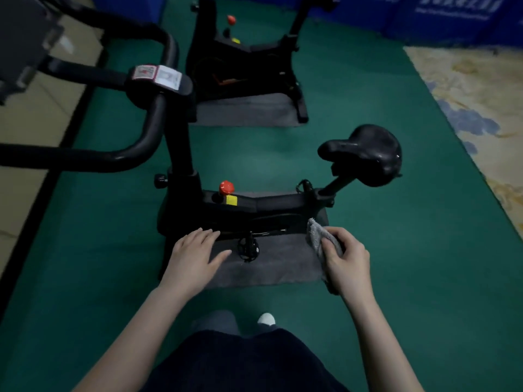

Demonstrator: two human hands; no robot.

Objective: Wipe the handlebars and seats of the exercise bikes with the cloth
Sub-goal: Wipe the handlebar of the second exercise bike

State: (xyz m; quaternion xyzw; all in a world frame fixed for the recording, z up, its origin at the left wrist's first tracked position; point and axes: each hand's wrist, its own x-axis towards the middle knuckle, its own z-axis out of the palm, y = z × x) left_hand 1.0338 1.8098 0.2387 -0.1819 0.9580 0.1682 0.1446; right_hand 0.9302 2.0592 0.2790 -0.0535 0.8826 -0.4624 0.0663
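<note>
A black exercise bike stands side-on in front of me on a grey mat point(266, 270). Its curved handlebars point(135, 148) reach out to the left and its black seat point(365, 154) sits high on the right. My right hand point(346, 258) grips a bunched grey cloth point(318, 236) in the air below the seat, level with the bike's frame. My left hand point(195, 253) hovers with straight fingers in front of the frame's left end, holding nothing. A second black bike point(243, 60) stands farther back.
Green carpet point(424, 278) covers the floor around both bikes. A pedal point(248, 246) juts toward me between my hands. A red knob point(226, 188) tops the near frame. Blue panels point(424, 15) line the far wall, and a patterned rug point(481, 94) lies at right.
</note>
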